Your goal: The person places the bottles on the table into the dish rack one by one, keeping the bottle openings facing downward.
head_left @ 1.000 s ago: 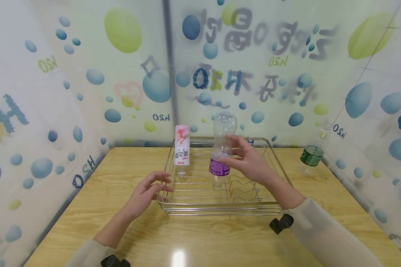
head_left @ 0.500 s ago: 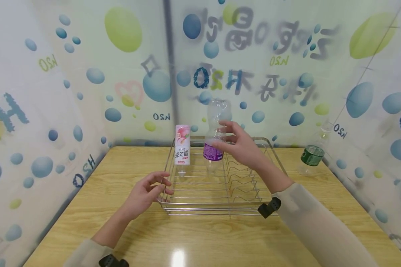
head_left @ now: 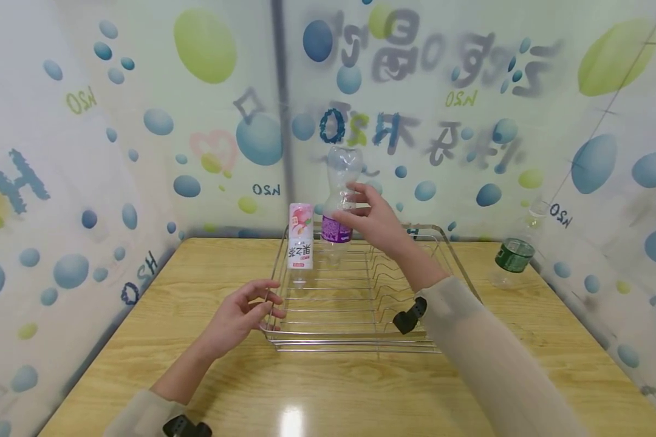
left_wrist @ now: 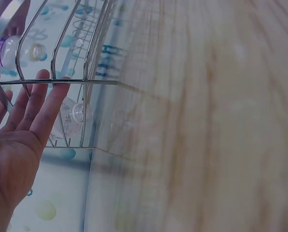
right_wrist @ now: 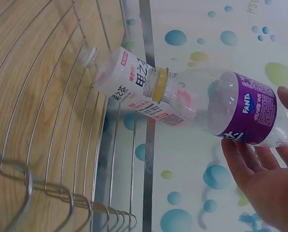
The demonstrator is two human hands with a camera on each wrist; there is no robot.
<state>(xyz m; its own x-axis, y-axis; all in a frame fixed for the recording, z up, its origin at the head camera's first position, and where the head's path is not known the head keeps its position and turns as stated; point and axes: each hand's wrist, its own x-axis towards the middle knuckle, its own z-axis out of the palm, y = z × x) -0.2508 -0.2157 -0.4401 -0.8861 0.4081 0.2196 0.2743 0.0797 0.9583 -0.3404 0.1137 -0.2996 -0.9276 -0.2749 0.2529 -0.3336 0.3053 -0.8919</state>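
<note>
Right hand (head_left: 379, 224): since a second ago it has risen and gone farther back and to the left, taking the Fanta bottle (head_left: 336, 229) with it; thumb and fingers pinch the bottle's middle, at and above the purple label.
Fanta bottle: upside down, neck lowest, lifted over the rear left part of the wire rack, beside the peach tea bottle; not let go.
Left hand (head_left: 243, 312): unmoved at the rack's left side, fingers loosely extended and apart, fingertips at the wire rail, grasping nothing.
Peach tea bottle (head_left: 300, 237): neck down inside the rack, toward its left rear.
Wire rack (head_left: 339, 334): on the wood-grain counter (head_left: 240, 388), its wavy dividers on the right side.
Green-labelled bottle (head_left: 515, 255): upright on the counter, outside the rack, well to its right.
Progress, as I judge it: one bottle racked, one on its way, one untouched; about midway.
Count: three bottles, one rack, two hands, two black wrist devices (head_left: 410, 315).
</note>
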